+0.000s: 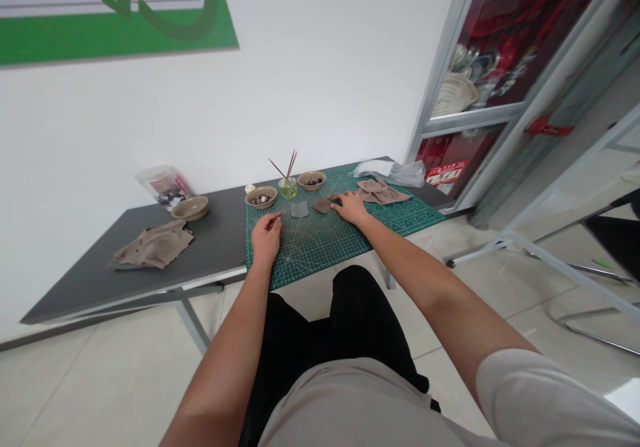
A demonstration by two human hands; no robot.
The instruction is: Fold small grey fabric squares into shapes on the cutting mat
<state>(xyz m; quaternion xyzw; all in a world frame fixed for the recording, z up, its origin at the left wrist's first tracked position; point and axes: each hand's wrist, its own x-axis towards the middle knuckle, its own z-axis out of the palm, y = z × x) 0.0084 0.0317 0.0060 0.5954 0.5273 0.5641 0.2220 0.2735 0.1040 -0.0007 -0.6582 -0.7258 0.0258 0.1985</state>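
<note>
My left hand [266, 234] rests on the green cutting mat [320, 240], fingers curled together in a pinch; what they hold is too small to make out. My right hand [351, 207] lies further right on the mat, fingers pressed on a small brown piece [324, 204]. A small grey square piece [299, 209] lies between the hands. Behind them stand two shallow bowls [261, 197] [311, 180] with dark bits inside and a small glass cup [288, 187] holding thin sticks.
A grey table [150, 280] carries a tan cloth [155, 245], a third bowl [191, 207] and a clear bag [163, 185] at left. Another tan cloth [381, 192] and plastic bags [390, 170] lie at right. A glass cabinet [500, 80] stands to the right.
</note>
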